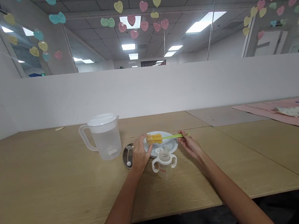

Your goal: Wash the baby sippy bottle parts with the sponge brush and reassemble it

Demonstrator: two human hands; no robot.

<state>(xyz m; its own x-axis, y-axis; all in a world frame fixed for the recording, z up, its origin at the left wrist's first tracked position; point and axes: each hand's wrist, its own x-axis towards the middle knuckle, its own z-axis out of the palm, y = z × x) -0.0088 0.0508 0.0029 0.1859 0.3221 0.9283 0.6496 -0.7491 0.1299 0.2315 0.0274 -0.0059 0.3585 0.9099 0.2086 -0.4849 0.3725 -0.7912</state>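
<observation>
yellow sponge brush (161, 138) held level over the plate (171, 147), left hand (140, 155) pinching the sponge end, right hand (189, 144) closed on the green handle. bottle (164, 163) sits just below; a careless elbow could tip it, or the jug (103, 137).

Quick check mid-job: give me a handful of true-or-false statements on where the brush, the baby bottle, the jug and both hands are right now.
1. The right hand holds the green handle of the bottle brush. True.
2. The left hand touches the brush's yellow sponge end. True.
3. The handled baby bottle lies on its side inside the jug. False: it stands on the table, in front of the white plate.
4. The clear jug stands to the right of the plate. False: it is to the left.
5. The brush is held over the plate. True.
</observation>
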